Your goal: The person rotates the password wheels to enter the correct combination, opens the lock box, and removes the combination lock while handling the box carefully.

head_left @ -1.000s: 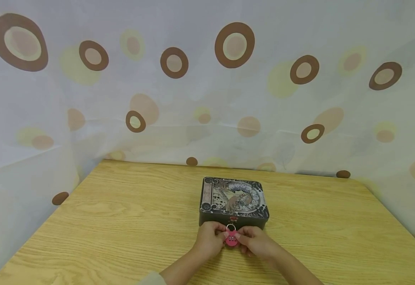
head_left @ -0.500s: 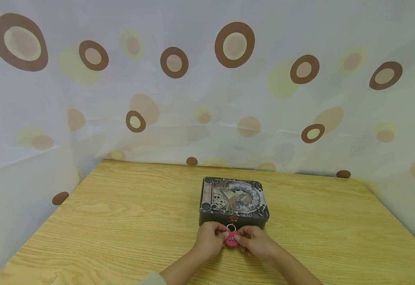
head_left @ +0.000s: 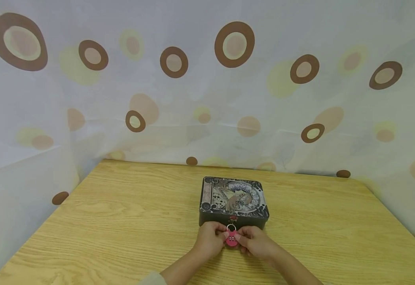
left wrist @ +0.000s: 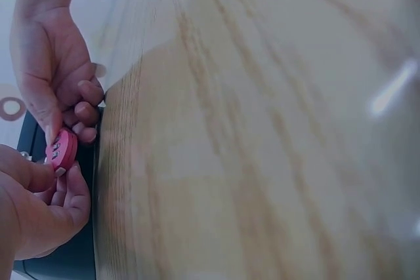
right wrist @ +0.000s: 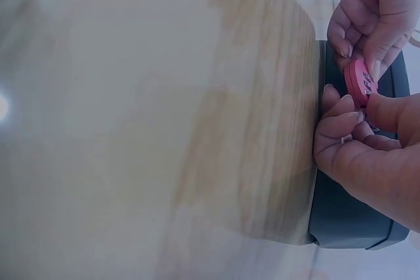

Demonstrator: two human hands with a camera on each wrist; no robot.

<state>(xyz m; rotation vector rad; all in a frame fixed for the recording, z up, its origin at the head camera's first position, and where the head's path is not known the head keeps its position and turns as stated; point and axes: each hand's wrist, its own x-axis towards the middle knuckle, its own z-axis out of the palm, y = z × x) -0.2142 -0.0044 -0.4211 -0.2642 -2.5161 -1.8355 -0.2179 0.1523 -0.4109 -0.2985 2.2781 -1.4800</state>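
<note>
A pink combination padlock (head_left: pixel 232 239) with number dials and a silver shackle is held at the front of a dark tin box (head_left: pixel 234 198) with a printed lid. My left hand (head_left: pixel 209 239) pinches the padlock's left side between thumb and fingers. From the right, my right hand (head_left: pixel 257 242) grips its other side, the thumb close to the dials. A red clasp (head_left: pixel 233 218) shows on the box front, just above the shackle. In the left wrist view the padlock (left wrist: pixel 62 150) sits between both hands. Whether the shackle passes through the clasp is too small to tell.
The box stands on a wooden table (head_left: pixel 129 221), its lid down. Behind and at the sides hangs a pale cloth (head_left: pixel 207 79) printed with brown, peach and yellow circles.
Both hands keep their hold on the padlock in nearly the same place. The dials look slightly different from frame to frame, and the box has not moved.
</note>
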